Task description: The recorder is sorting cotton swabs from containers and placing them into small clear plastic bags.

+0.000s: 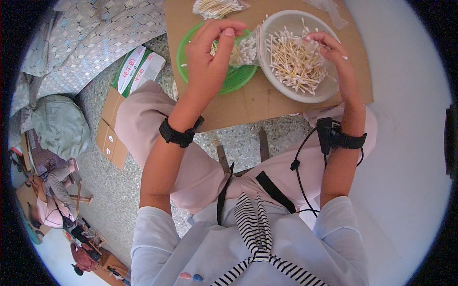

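Note:
My left hand [210, 55] is above a green plastic basket [183, 59], its fingers bent over and thumb tip close against them; what they grip, if anything, cannot be made out. Beside that hand, a clear plastic bag [246, 53] of cotton swabs lies over the basket, one end reaching the rim of a whitish bowl [305, 99]. A heap of loose cotton swabs [296, 62] fills the bowl. Over the bowl's right side, my right hand [331, 50] has its fingers closed around what look like white-tipped cotton swabs, partly hidden by the fingers.
Bowl and basket stand on a cardboard-covered surface [253, 107] before my knees. Another bag of swabs [217, 8] lies at the far edge, with clear plastic [332, 12] at far right. A white wall [405, 143] rises at right. Cardboard boxes [112, 128] sit left; other people are lower left.

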The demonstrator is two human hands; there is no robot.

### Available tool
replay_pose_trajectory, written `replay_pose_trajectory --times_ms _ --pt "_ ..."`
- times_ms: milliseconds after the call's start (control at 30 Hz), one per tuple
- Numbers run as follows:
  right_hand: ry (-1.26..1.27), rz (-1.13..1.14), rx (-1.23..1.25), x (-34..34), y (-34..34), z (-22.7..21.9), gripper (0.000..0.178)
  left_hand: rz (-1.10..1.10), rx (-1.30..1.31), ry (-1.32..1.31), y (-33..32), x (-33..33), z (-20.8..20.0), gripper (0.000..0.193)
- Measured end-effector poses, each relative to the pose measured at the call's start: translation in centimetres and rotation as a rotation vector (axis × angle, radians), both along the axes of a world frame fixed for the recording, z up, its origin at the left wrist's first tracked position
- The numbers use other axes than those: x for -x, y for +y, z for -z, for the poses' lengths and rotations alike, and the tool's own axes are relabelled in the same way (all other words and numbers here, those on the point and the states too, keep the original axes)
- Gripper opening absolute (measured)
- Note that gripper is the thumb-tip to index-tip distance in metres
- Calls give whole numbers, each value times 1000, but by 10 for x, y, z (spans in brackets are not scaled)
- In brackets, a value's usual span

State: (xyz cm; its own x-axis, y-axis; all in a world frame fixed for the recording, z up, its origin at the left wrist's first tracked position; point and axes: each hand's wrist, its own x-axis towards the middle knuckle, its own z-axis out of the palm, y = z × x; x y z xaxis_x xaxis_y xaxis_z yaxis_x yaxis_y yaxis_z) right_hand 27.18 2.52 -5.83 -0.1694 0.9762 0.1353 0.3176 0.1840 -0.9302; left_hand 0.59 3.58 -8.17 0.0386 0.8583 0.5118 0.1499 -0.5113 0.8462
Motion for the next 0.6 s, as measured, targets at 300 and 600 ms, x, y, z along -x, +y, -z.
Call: replay_pose_trajectory --times_ms 300,600 --pt "-343 80 -144 4 -1 13 42 4 40 83 -5 0 -3 15" --pt "-672 57 -109 29 -10 33 103 -11 38 149 -6 -1 -3 15"
